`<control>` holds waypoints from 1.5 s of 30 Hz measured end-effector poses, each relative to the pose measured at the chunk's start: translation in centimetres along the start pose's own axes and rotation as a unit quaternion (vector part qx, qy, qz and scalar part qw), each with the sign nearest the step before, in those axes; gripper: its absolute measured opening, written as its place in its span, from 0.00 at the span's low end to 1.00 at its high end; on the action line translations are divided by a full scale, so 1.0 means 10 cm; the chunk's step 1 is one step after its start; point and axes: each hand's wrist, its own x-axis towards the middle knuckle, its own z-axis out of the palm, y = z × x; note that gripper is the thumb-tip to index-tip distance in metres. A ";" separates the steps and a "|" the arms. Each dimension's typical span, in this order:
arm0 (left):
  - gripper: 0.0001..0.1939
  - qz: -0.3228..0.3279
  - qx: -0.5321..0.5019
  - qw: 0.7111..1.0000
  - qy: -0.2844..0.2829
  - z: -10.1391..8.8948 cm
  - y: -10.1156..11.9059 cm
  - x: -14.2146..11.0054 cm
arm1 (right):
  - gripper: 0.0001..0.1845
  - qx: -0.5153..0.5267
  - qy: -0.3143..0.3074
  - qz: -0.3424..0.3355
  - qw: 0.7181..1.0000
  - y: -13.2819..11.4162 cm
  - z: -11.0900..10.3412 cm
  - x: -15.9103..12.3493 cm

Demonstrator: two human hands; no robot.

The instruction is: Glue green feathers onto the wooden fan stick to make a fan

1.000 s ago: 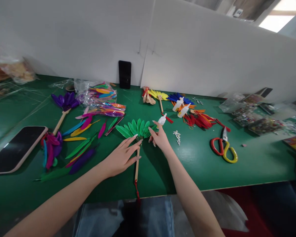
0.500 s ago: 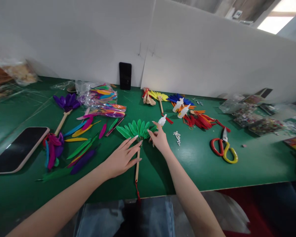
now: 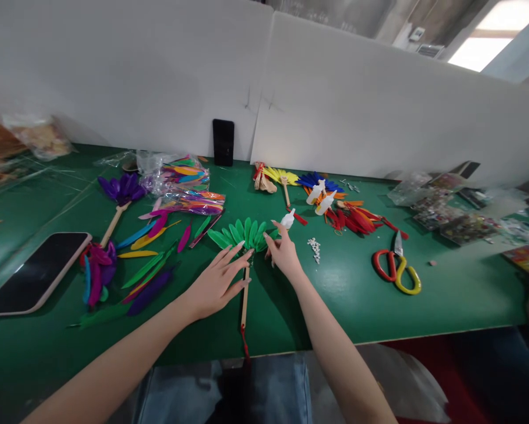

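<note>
A green feather fan (image 3: 236, 231) lies on the table in front of me, its thin wooden handle (image 3: 245, 300) pointing toward me with a red cord at the end. My left hand (image 3: 215, 281) rests flat from the left, fingers spread over the fan's base and the top of the handle. At the fan's right edge, my right hand (image 3: 284, 250) has its thumb and index finger around an outer green feather; its other fingers are curled and partly hidden. Just beyond that hand is a white glue bottle (image 3: 288, 219). Small white beads (image 3: 314, 249) lie to its right.
Scissors (image 3: 396, 265) with red and yellow handles lie at the right. Loose feathers (image 3: 147, 265), a purple feather fan (image 3: 122, 191) and a large phone (image 3: 35, 274) occupy the left. Yellow and blue feather fans, glue bottles and a standing black phone (image 3: 223, 142) are toward the back.
The view has tilted slightly, so everything sits a little lower in the picture. Both hands keep nearly the same place on the green fan.
</note>
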 end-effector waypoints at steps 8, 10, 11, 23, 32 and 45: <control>0.15 -0.068 -0.082 0.990 0.093 -0.11 -0.02 0.03 | 0.26 -0.099 0.039 -0.045 0.993 -0.11 -0.10 -0.13; 0.13 -0.062 -0.079 0.983 0.153 -0.16 -0.01 0.04 | 0.24 -0.129 0.074 -0.069 0.986 -0.14 -0.12 -0.18; 0.11 -0.051 -0.071 0.979 0.183 -0.18 0.01 0.06 | 0.22 -0.138 0.096 -0.083 0.982 -0.14 -0.12 -0.20; 0.08 -0.088 -0.119 0.956 0.253 -0.59 0.42 0.21 | 0.19 -0.032 0.167 -0.090 0.981 0.05 -0.13 -0.47; 0.11 -0.113 -0.118 0.952 0.260 -0.67 0.41 0.12 | 0.21 -0.004 0.189 -0.063 0.980 0.04 -0.12 -0.45; 0.10 -0.202 -0.179 0.935 0.228 -0.59 0.33 -0.23 | 0.20 0.004 0.199 -0.074 0.977 0.07 -0.12 -0.43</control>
